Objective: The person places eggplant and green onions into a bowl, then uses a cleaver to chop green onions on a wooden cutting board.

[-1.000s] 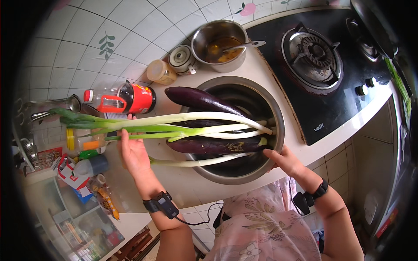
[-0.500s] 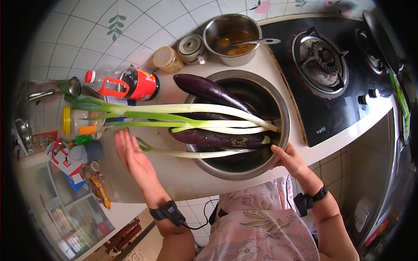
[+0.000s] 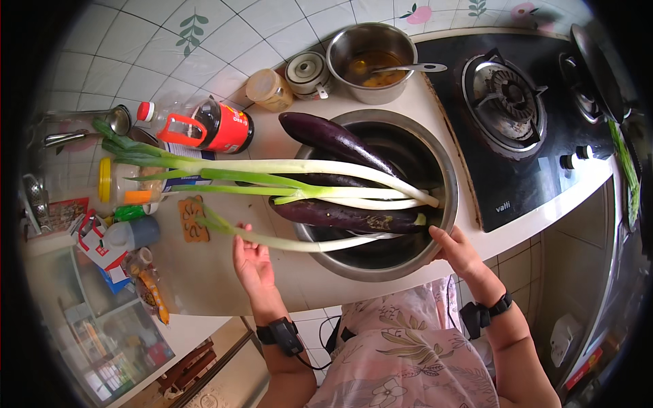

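Observation:
A steel basin (image 3: 371, 262) holds dark purple eggplants (image 3: 320, 136) and long green onions (image 3: 272, 166), whose leaves extend past its left rim. The lowest green onion (image 3: 286, 245) curves toward my left hand (image 3: 253, 264), which is palm up with loosely bent fingers apart, just under and beside that stalk; contact is unclear. My right hand (image 3: 454, 250) grips the basin's right rim, thumb on top, other fingers mostly hidden. An orange cut-out trivet (image 3: 190, 230) lies left of the leaves.
A black gas stove (image 3: 517, 190) is at right. Behind the basin stand a pot with spoon and liquid (image 3: 367, 85), a lidded canister (image 3: 304, 68) and a jar (image 3: 265, 85). Left are a red-labelled bottle (image 3: 224, 126), a yellow-lidded jar (image 3: 126, 180) and packages (image 3: 98, 248) along the counter (image 3: 197, 285).
My left hand left the upper green onion leaves and moved right and down toward the lowest stalk, uncovering the orange trivet. My right hand stays on the rim; the view shifted slightly.

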`<state>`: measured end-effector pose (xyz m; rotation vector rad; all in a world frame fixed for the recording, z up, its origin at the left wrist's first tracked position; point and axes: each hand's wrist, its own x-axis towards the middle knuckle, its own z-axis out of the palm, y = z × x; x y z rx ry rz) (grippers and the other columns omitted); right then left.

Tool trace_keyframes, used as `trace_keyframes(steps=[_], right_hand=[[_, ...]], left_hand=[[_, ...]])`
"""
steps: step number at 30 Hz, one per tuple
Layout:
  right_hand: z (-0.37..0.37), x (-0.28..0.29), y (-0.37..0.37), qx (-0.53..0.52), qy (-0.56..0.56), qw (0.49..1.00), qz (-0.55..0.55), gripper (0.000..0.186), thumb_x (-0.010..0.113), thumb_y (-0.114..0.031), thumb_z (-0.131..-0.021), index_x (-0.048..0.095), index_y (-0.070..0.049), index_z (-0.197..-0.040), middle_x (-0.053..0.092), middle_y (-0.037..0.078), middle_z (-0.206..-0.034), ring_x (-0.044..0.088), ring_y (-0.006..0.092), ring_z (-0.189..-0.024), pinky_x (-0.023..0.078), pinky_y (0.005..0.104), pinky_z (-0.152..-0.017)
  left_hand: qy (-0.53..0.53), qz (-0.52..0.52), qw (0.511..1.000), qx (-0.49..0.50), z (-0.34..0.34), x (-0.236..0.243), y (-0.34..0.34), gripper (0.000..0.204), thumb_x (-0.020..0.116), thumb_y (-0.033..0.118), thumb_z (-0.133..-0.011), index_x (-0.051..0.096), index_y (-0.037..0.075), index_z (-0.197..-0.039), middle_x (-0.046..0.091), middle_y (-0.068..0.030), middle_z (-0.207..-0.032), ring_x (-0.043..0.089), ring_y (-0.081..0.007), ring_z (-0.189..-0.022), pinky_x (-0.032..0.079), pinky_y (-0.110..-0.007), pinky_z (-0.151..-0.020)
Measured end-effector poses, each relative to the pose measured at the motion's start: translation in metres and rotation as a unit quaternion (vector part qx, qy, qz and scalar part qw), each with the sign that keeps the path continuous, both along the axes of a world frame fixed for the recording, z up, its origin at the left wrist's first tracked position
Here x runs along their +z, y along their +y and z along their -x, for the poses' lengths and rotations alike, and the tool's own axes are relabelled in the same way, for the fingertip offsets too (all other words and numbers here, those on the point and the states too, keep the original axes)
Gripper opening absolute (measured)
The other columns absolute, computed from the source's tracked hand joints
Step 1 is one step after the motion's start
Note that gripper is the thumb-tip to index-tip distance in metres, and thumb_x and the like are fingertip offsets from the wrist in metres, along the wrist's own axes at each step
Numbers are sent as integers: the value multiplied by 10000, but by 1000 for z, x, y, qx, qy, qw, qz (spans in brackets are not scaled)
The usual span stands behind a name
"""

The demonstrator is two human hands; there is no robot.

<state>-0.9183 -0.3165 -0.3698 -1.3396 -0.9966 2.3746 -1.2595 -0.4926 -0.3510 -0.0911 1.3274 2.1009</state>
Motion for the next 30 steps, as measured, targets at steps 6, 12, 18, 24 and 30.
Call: trace_keyframes(steps=[6, 12, 18, 24, 30], right_hand=[[0, 1, 1, 26, 15, 999, 8, 391, 480, -331, -986, 497, 9, -1180, 648, 102, -879, 647, 175, -680, 555, 289, -622], [2, 3, 1, 30, -1, 1000, 8, 392, 463, -333, -990, 493, 4, -1189, 650, 107, -887, 652, 183, -686, 560, 292, -618], [1, 5, 2, 30, 15, 999, 14, 413, 478, -344, -984, 454, -7, -1221, 650, 106, -883, 653, 176, -687, 561, 284, -598], [-4, 6, 0, 25, 25, 999, 5, 509, 519, -344, -971, 307, -29, -1310, 649, 114, -860, 659, 160, -642, 560, 245, -557], [-7, 6, -6, 30, 35, 999, -7, 534, 519, -327, -973, 269, -29, -1339, 651, 128, -873, 662, 159, -638, 560, 245, -569]], left_hand=[[313, 110, 943, -6, -35, 56, 32, 401, 528, 164, -941, 482, 23, -1314, 569, -43, -1083, 444, -34, -743, 327, -194, -582], [400, 148, 899, -96, -16, 82, 73, 482, 543, 3, -896, 420, -7, -1362, 559, -72, -1143, 497, -62, -779, 385, -195, -563], [511, 237, 824, -60, -15, 67, 68, 534, 578, -30, -870, 381, 7, -1365, 407, -142, -1381, 446, -228, -1212, 437, -310, -934], [485, 175, 856, -48, -26, 41, 51, 494, 555, 4, -894, 385, 9, -1358, 416, -134, -1384, 418, -214, -1247, 371, -339, -1011], [283, 131, 950, -25, -32, 25, 46, 452, 516, 157, -951, 372, 24, -1359, 494, -141, -1309, 493, -206, -1172, 413, -339, -940]])
